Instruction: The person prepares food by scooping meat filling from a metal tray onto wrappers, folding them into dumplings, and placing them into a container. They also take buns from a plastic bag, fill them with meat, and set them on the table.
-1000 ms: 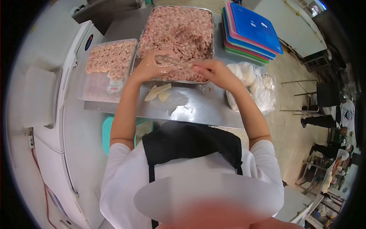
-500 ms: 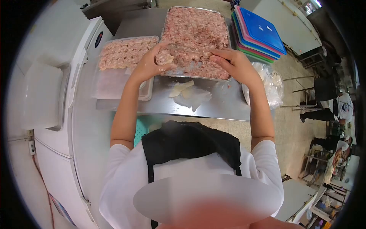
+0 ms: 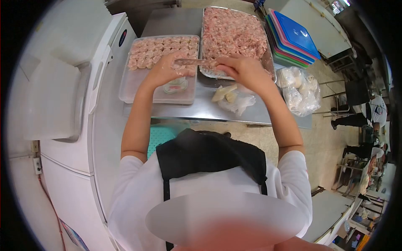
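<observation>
My left hand (image 3: pixel 162 72) is curled around a dumpling, mostly hidden by the fingers, above the front part of a clear plastic tray (image 3: pixel 125 93). Rows of pink, meat-filled dumplings (image 3: pixel 163 44) fill the tray's back part. A flat spatula (image 3: pixel 190 62) is in my right hand (image 3: pixel 243 70), its blade pointing left and reaching between my left fingers and thumb. Behind my right hand lies a large metal pan (image 3: pixel 273 72) of ground meat (image 3: pixel 234 33). Pale yellow wrappers (image 3: pixel 225 93) rest on crumpled plastic (image 3: pixel 240 103) near the table's front edge.
Stacked coloured lids (image 3: pixel 295 35) stand right of the pan. A clear bag of pale, round pieces (image 3: pixel 299 90) lies at the steel table's (image 3: pixel 201 109) right end. A white refrigerator (image 3: pixel 104 83) borders the left. Other people (image 3: pixel 374 113) are far off at right.
The view has shifted, so the table's contents appear farther right. My left hand is now over the dumpling tray instead of the meat pan's edge. The spatula blade shows more plainly.
</observation>
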A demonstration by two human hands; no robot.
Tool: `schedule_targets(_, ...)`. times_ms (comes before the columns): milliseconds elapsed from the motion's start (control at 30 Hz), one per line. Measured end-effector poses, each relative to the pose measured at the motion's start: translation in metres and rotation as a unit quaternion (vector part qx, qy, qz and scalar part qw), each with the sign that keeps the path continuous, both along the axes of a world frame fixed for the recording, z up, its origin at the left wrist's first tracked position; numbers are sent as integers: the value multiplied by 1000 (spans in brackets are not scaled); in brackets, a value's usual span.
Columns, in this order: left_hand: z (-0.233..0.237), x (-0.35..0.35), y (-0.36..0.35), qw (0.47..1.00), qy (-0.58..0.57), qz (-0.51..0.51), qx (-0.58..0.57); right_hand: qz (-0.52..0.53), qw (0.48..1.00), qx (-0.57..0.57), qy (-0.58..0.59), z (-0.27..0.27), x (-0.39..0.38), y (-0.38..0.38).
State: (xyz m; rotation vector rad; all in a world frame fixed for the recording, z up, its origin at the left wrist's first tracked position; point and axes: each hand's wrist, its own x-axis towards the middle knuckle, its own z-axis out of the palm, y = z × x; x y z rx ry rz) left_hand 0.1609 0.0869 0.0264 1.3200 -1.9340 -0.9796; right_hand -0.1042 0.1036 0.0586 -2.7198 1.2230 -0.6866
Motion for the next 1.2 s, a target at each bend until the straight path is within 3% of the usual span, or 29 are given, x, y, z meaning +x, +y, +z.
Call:
schedule_targets(100, -13, 14, 3, 999, 44, 8, -23, -50, 998, 22, 32, 19, -2, 0)
schedule_targets(200, -29, 25, -6, 985, 167, -36, -13, 25, 999, 26, -29, -1, 24, 7)
schedule_targets(300, -27, 41, -12, 996, 14, -43, -81, 7, 997, 62, -52, -28, 38, 5)
schedule_targets(400, -14, 55, 3, 997, -37, 58, -31, -24, 996, 67, -50, -25, 21, 0)
schedule_targets(500, -74, 99, -18, 984, -80, 91, -133, -60, 984, 133, -105, -41, -21, -4)
schedule_targets(733, -114, 95, -29, 981, -147, 124, -33, -189, 915, 242, -262, -81, -95, 6)
schedule_targets(833, -112, 61, -27, 972, -132, 182, -67, -249, 882, 316, -246, -75, -112, 8)
schedule_targets(933, -120, 42, -33, 963, -120, 208, -127, -226, 882, 327, -252, -81, -130, 0)
schedule_targets(1000, -126, 35, -41, 952, -145, 216, -161, -152, 941, 199, -229, -95, -139, -11)
schedule_targets(1033, -122, 32, -39, 959, -130, 211, -138, -114, 961, 133, -216, -100, -144, -17)
schedule_targets(1133, -109, 23, -29, 969, -112, 208, -71, -102, 976, 132, -140, -100, -155, -33)
schedule_targets(1200, -106, 23, -25, 965, -141, 218, -32, -138, 965, 221, 13, -86, -168, -57)
